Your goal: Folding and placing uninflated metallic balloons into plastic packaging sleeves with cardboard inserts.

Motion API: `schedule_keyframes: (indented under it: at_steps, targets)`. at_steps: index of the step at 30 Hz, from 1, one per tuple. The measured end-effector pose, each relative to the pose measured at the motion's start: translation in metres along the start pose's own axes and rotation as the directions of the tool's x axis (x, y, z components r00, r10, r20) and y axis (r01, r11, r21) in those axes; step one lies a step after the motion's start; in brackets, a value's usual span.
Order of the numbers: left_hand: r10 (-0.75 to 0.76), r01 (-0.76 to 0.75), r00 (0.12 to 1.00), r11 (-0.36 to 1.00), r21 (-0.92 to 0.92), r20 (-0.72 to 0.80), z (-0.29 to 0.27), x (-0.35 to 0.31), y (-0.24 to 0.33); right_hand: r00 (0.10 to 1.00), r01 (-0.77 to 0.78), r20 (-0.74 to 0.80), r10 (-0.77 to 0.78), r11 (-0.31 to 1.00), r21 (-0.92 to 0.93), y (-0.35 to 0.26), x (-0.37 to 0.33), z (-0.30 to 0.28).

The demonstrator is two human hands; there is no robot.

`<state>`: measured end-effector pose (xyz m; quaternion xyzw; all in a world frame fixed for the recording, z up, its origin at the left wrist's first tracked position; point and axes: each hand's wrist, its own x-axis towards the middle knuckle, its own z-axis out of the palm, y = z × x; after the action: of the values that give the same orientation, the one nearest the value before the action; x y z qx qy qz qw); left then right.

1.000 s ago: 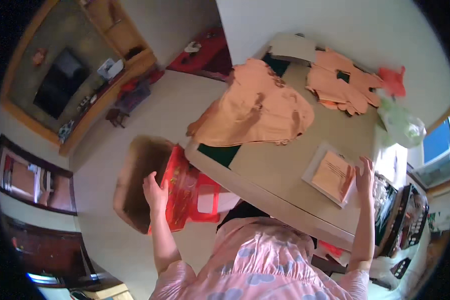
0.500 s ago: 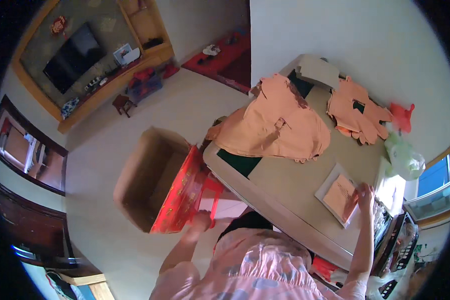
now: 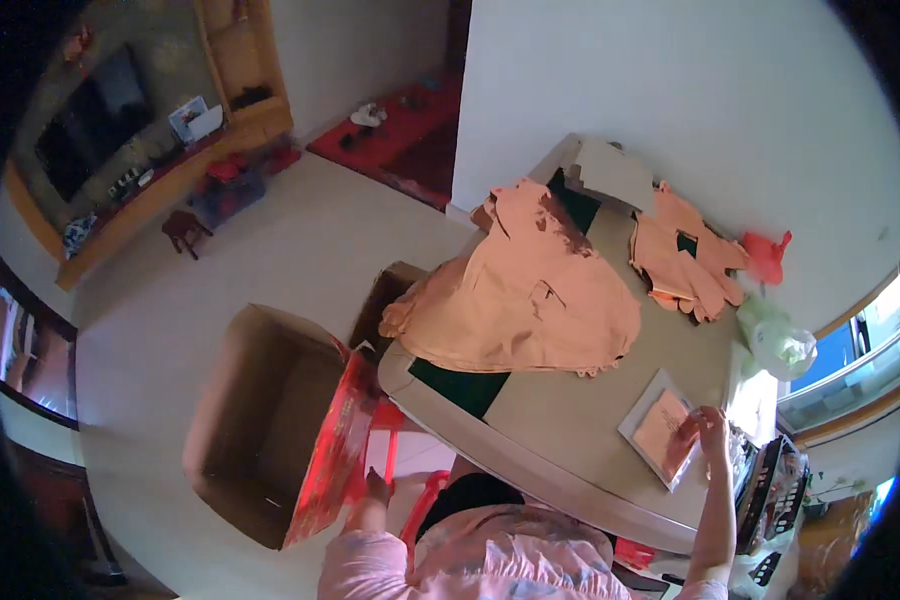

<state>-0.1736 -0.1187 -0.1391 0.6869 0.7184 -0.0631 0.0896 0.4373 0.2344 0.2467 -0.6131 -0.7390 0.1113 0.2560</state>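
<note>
The flat clear packet (image 3: 662, 436) with an orange thing inside lies on the table (image 3: 560, 440), lower right of the frame, near the table's right edge. The right hand (image 3: 708, 432) rests on its right side, fingers bent down on it; can't tell if it grips or just presses. The right arm goes straight up from the bottom edge. The left hand (image 3: 375, 490) is low, left of center, down by the red plastic stool (image 3: 395, 455) & the shiny red bag (image 3: 332, 460); its fingers touch the red stuff, but can't tell if they're closed on it. Vs. 1 s ago, the left hand was up higher at the bag's top; now it's lower, near the stool. The right hand stayed on the packet. Left of the bag is a big open cardboard box (image 3: 260, 420) on the floor; inside looks dark & bare as far as I can see. Higher up on the table is a big pile of orange cloth (image 3: 530, 290), w/ more orange pieces (image 3: 682, 255) at upper right. A green plastic bag (image 3: 778, 340) sits at the right edge.
</note>
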Motion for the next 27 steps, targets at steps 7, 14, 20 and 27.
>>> schedule_keyframes:
  at_steps: [7,14,20,27]
  targets:
    - [-0.002,-0.023,0.951,0.997,-0.08,-0.31,0.015,-0.015,-0.008,0.984,-0.067,0.164,0.063,0.998,0.02,-0.011,-0.002,-0.016]
    - [-0.055,-0.007,0.814,0.995,-0.104,-0.579,0.025,-0.05,0.059,0.959,-0.118,0.277,0.056,0.97,0.213,-0.015,0.002,-0.01]
    - [-0.189,0.053,0.891,0.946,-0.32,-0.414,-0.03,-0.053,0.068,0.892,-0.207,0.441,0.096,0.955,0.211,0.006,-0.005,-0.033]
    - [-0.038,0.109,0.993,0.602,-0.791,0.109,-0.369,-0.043,0.108,0.951,-0.19,0.307,0.026,0.835,0.517,-0.146,-0.019,-0.084]
